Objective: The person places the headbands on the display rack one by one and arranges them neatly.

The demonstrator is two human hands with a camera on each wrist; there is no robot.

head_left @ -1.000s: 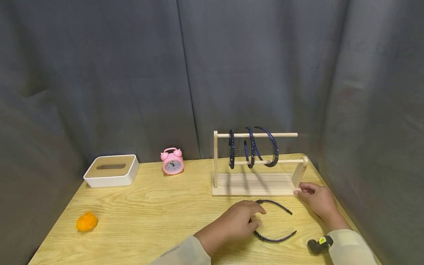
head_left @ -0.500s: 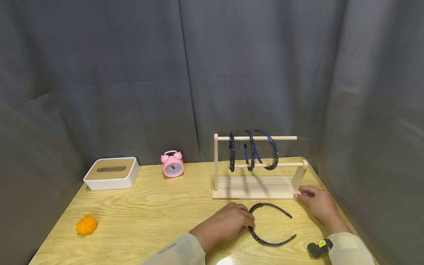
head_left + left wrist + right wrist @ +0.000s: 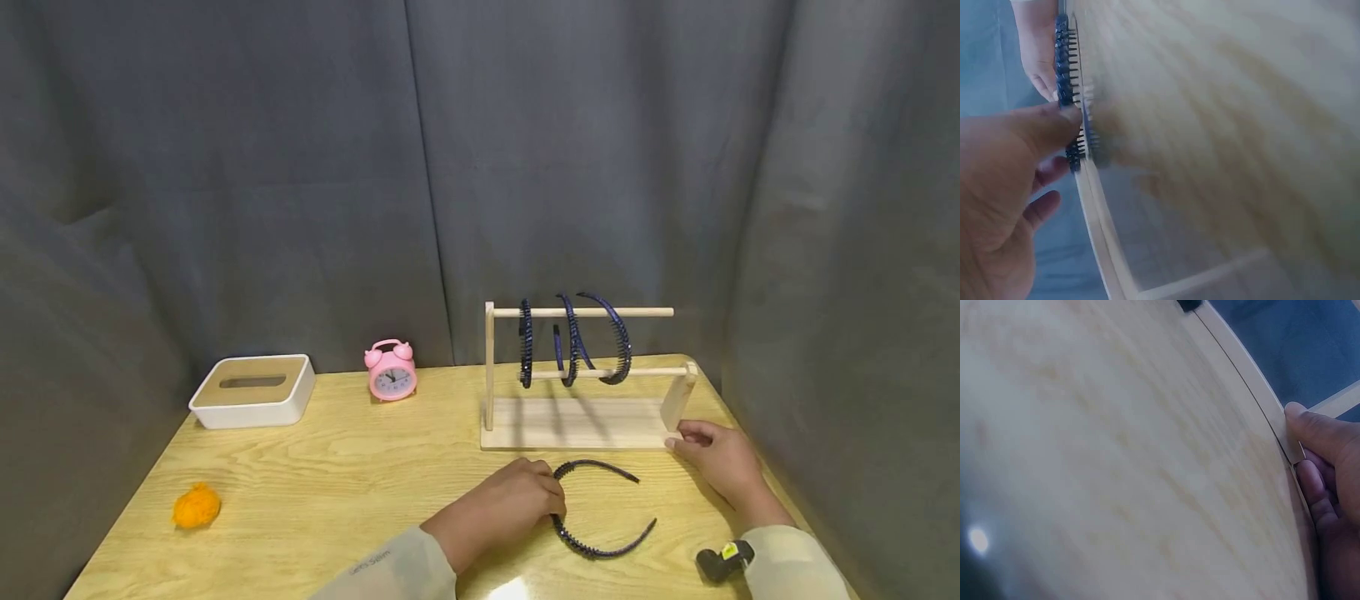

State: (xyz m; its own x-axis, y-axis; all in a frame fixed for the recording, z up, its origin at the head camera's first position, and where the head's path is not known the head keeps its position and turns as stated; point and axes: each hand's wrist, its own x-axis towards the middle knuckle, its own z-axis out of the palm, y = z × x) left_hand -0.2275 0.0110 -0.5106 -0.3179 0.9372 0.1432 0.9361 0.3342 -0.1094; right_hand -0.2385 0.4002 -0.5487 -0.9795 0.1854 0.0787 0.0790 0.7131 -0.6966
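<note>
My left hand (image 3: 516,505) pinches the toothed curve of a dark headband (image 3: 600,552) low over the table, its two ends pointing right. In the left wrist view, the thumb lies across the band (image 3: 1064,59), and its teeth face the table. Just behind stands a wooden rack (image 3: 588,425) with two rods. Three dark blue headbands hang on it: a left one (image 3: 527,343), a middle one (image 3: 572,337) and a slanted right one (image 3: 621,340). At the rack's front right corner, my right hand (image 3: 722,463) grips the base between thumb and fingers.
A pink alarm clock (image 3: 392,382) stands at the table's back edge. Left of it is a white tissue box (image 3: 247,414) with a wood-coloured top. An orange pompom (image 3: 197,506) lies at the left. Grey curtains (image 3: 225,167) enclose the table (image 3: 337,492) at the back and sides.
My left hand has closed its fingers on the headband's curve and drawn it a little to the left. The right hand keeps its hold on the rack's corner.
</note>
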